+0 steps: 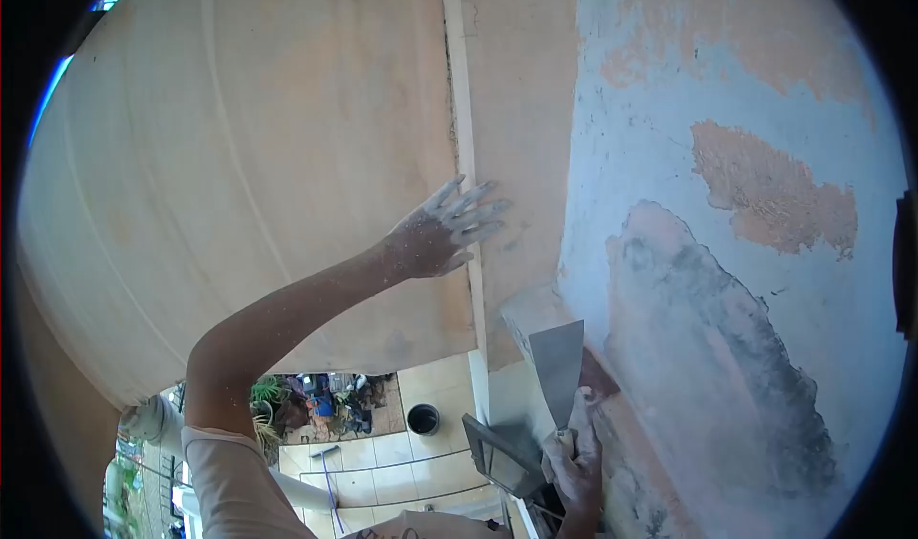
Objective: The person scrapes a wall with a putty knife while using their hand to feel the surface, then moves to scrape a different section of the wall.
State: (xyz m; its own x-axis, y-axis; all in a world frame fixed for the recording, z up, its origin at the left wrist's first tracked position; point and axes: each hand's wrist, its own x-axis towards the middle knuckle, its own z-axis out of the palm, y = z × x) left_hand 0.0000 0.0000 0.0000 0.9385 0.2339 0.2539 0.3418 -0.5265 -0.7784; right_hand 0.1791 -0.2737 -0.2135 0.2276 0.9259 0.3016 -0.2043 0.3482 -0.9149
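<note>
My left hand [449,230], dusted with pale powder, reaches up with its fingers spread against the wall beside a narrow vertical strip [464,109]. Nothing is held in it. Low on the right, my right hand [574,458] is closed around the handle of a putty knife [558,367], whose wide metal blade points upward. Behind and to the right of the knife is the wall [669,309], with grey patches, pale blue paint and bare pinkish areas.
Far below lies a tiled floor [387,451] with a black bucket [423,419], a long-handled tool [330,482] and a cluster of plants and assorted items [320,405]. A dark-framed object [502,455] is left of my right hand.
</note>
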